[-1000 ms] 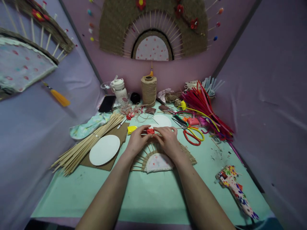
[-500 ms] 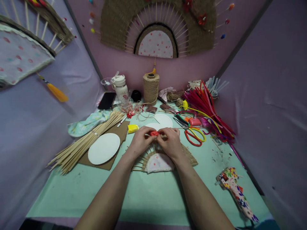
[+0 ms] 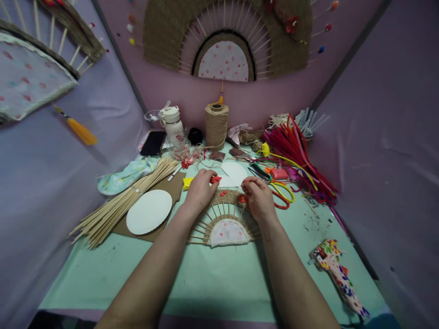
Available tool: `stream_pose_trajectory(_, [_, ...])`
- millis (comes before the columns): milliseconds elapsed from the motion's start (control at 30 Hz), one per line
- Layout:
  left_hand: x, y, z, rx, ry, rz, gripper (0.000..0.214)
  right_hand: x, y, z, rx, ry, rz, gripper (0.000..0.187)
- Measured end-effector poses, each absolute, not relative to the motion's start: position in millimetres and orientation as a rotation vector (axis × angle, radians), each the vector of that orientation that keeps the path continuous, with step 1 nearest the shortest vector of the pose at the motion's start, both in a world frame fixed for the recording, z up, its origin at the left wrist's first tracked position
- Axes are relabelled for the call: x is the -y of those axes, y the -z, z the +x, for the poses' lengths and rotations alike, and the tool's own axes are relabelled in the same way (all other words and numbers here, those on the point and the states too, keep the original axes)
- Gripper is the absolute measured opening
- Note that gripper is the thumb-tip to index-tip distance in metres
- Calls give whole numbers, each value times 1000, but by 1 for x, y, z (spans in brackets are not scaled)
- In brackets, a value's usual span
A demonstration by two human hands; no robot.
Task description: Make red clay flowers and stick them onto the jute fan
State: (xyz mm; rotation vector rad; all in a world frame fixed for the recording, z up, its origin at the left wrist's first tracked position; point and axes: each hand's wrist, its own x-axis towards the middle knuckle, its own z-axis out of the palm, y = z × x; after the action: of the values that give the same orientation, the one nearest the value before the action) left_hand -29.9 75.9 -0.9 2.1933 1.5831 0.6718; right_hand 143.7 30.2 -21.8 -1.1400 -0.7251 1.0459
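My left hand (image 3: 200,191) is closed, pinching a lump of red clay (image 3: 216,179) between thumb and fingertips, above the far left edge of a small woven fan (image 3: 224,208). Over the fan's right side, my right hand (image 3: 259,195) is closed in a pinch; a tiny reddish bit seems to show at its fingertips, too small to make out. The fan lies flat, with thin stick ribs, a woven twine band and a white half-round cloth with pink dots. Small red dots (image 3: 223,193) and a red flower shape (image 3: 242,198) sit on its band.
Left lie a bundle of sticks (image 3: 113,210), a white oval card (image 3: 149,212) and a yellow packet (image 3: 187,183). Red-handled scissors (image 3: 280,201) and pipe cleaners (image 3: 291,151) are to the right, a flowered glue gun (image 3: 338,276) nearer. A twine spool (image 3: 216,128) stands behind.
My hands have moved apart, left hand keeping the red clay while my right hand has shifted right. More of the fan's woven band and its red pieces now show between them.
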Motion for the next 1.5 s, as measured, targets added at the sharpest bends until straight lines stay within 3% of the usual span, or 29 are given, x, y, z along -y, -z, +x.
stream_pose_trajectory(100, [-91, 8, -19, -1624, -595, 2173, 28, -28, 18, 141, 719, -1081, -1108, 17])
stream_pose_trajectory(267, [-99, 11, -12, -1638, -528, 2116, 17, -26, 13, 139, 752, -1073, -1107, 21])
stream_pose_trajectory(367, [-86, 2, -11, -1590, -755, 1978, 31, -22, 9, 138, 814, -1049, -1108, 21])
stream_pose_trajectory(467, [-62, -9, -7, -1154, -1249, 1166, 37, -14, 4, 129, 981, -1058, -1125, 18])
stream_pose_trajectory(533, [-46, -13, -4, -827, -1147, 633, 56, -8, 2, 120, 1173, -1020, -1145, 15])
stream_pose_trajectory(600, [-35, -14, -2, -664, -1033, 369, 68, -2, 3, 110, 1405, -881, -1187, 13])
stream_pose_trajectory(733, [-28, -5, -7, -584, -1064, 224, 70, 5, 8, 95, 1836, -414, -1262, 6])
stream_pose_trajectory(1000, [-34, -3, -17, -521, -1207, 134, 69, 10, 9, 89, 2150, -98, -1240, 35])
stream_pose_trajectory(1500, [-33, -4, -26, -503, -1130, 138, 76, 19, 0, 87, 2439, -227, -1176, 66])
